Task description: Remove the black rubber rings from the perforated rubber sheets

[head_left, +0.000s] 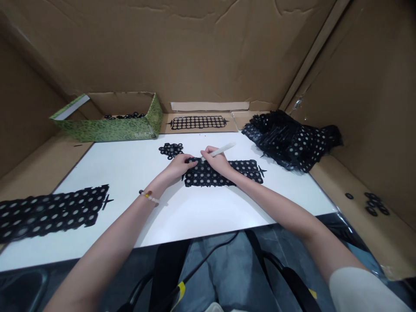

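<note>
Left hand [176, 168], right hand [217, 161] close together

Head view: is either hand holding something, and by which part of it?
The right hand pinches a white pen-like stick near its lower end. The left hand lies on the black perforated sheet, holding nothing clearly.

Beaded bracelet [148, 196] on the left wrist [160, 178], cream sleeve [364, 290], grey jeans [227, 277]
</note>
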Tool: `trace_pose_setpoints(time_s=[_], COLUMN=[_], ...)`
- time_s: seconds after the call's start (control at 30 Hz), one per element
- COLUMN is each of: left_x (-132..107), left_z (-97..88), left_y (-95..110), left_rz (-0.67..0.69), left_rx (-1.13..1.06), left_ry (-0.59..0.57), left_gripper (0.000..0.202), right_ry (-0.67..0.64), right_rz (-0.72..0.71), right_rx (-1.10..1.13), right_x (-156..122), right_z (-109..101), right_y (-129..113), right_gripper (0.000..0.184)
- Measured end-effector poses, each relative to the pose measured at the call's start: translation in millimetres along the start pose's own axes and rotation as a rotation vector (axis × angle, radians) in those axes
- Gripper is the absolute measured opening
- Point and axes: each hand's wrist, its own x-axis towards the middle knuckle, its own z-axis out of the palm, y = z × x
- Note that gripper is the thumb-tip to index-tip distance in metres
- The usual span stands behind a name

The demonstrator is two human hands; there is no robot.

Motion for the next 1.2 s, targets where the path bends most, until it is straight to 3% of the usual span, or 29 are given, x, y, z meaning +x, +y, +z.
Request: trace_pose_setpoints(time_s=[0.17,0.47,0.67,0.83,1.0,1.2], left_x=[0.3,-1.0,1.1,-1.0,-0.3,2.8], left_z=[3.2,-0.9,-12.4,-17.0,-18.0,-18.4], left_y=[-3.3,0.3,10.6,15.7,12.1,7.8], left_rz=[-0.041,-0.058,0.073,0.027,0.027,0.037], left_rx=[-0.11,-0.187,0.11,0.094,0.185,0.263], left_ry=[0.021,-0.085,-0.118,-0.171,-0.173,-0.12], left_gripper=[0.034,0.026,0.028,0.031,0.035,0.038], right_ry=[-0.034,-0.062,0.007,0.01,-0.073,-0.055], right_rz=[0.021,-0.026,0.0,0.03,0.011,0.019], right_rx=[-0.073,-0.185,-0.041,0.1,0.015,0.006], right_x=[-3.6,-8.0,-4.8,-4.2,-7.9,-8.0], right_z=[2.0,9.7,6.2,3.0,5.3,6.5], right_y=[-3.9,-6.9,-1.3,2.5,1.7,2.6], right_gripper=[0.027,0.026,0.031,0.03,0.028,0.027])
